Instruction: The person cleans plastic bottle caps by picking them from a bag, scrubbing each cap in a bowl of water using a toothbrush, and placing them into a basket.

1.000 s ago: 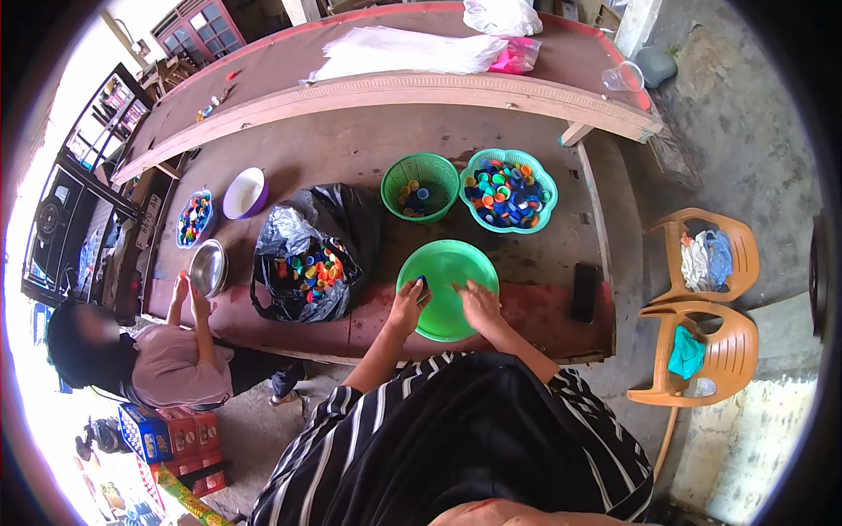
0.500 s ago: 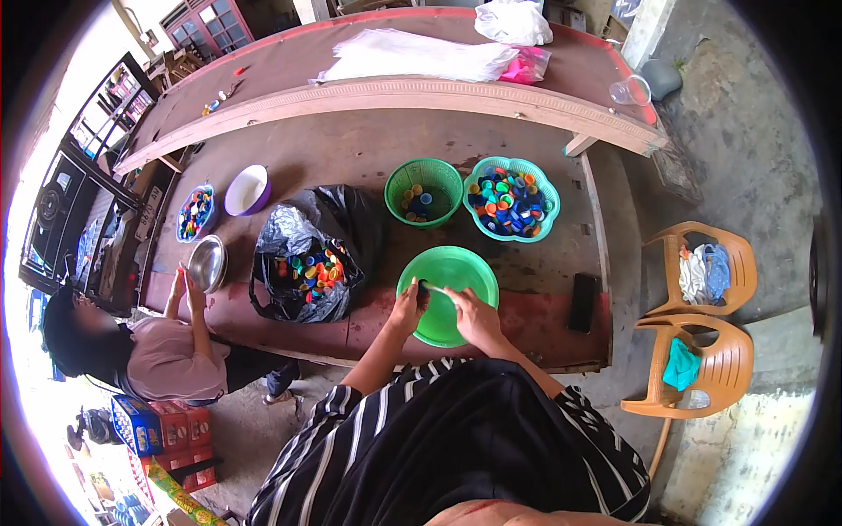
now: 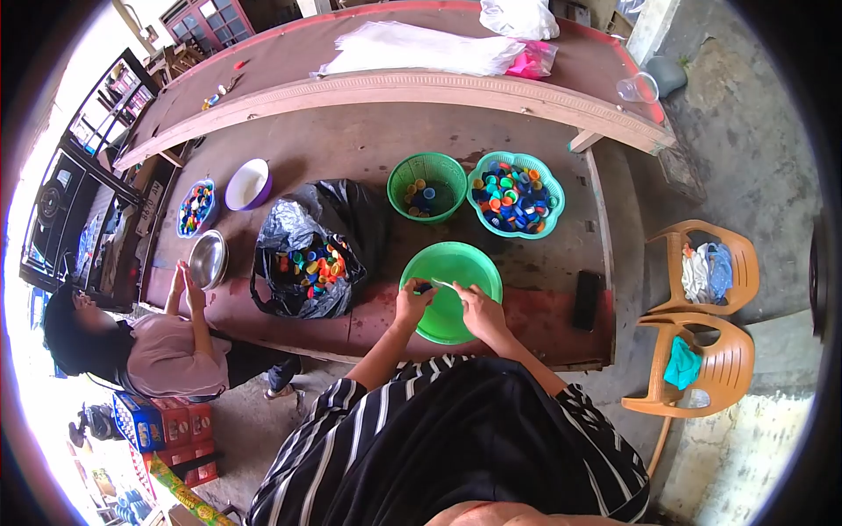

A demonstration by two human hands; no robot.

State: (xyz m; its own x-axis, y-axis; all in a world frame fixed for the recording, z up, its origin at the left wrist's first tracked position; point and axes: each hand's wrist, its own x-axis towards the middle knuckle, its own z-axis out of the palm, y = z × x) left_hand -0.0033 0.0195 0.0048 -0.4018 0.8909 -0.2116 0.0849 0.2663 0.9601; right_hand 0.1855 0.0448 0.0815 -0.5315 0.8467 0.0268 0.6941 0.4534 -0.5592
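Over the left rim of the light green basin (image 3: 452, 333), my left hand (image 3: 412, 304) pinches a dark blue bottle cap (image 3: 423, 287). My right hand (image 3: 481, 313) grips a slim white toothbrush-like tool (image 3: 445, 283), its tip pointing left and a little apart from the cap. Behind the basin stands a dark green basket (image 3: 395, 197) with several caps at its bottom. To its right is a turquoise basket (image 3: 559, 188) heaped with colourful caps. Left of the basin, an open black plastic bag (image 3: 360, 219) holds more caps.
A metal bowl (image 3: 209, 260), a purple-white bowl (image 3: 249, 185) and a small basin of caps (image 3: 197, 209) are at left, near a person (image 3: 180, 359) with hands together. A black phone (image 3: 586, 301) lies at right. Brown chairs (image 3: 741, 272) stand beyond the table (image 3: 333, 145).
The white tool's tip has drawn away from the cap and now points up and left. My right hand has shifted slightly right. The view has tilted slightly.
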